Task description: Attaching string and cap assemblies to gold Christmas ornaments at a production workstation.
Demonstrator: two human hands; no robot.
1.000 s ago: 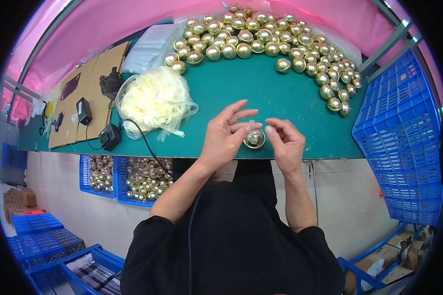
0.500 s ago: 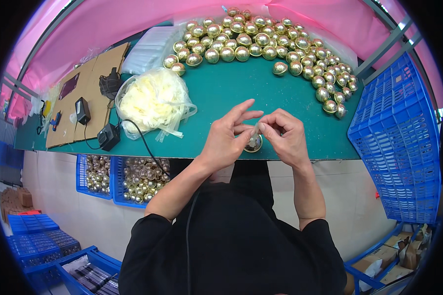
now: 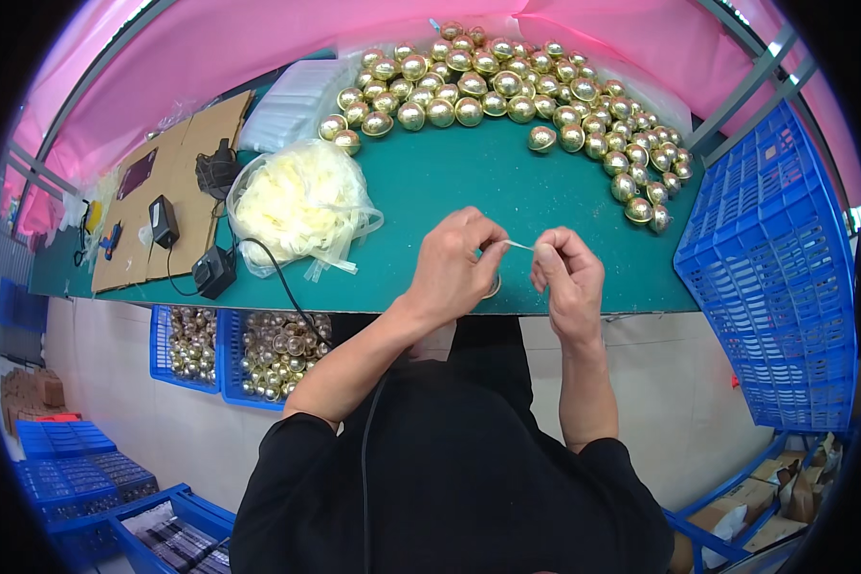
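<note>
Between my two hands a thin pale ribbon [image 3: 518,246] is stretched, short and nearly level. My left hand [image 3: 457,265] pinches its left end between thumb and forefinger. At the other end my right hand [image 3: 568,275] is closed on it, thumb against the bent fingers. Under my left fingers, at the table's front edge, a gold ball [image 3: 494,287] shows only a sliver; the rest is hidden by the hand. A clear bag of pale cream ribbons [image 3: 301,203] lies to the left of my hands, with loose strips hanging from its mouth.
Many gold balls [image 3: 469,112] cover the back and right of the green table [image 3: 430,182]. A tall blue crate [image 3: 765,277] stands at the right. Cardboard [image 3: 184,182] with a black adapter [image 3: 163,222] lies left. Below the edge, blue bins [image 3: 222,359] hold more balls.
My hands have drawn apart, pulling the ribbon out straight between them. The left fingers, spread before, are now curled into a pinch. The gold ball is more covered by my left hand.
</note>
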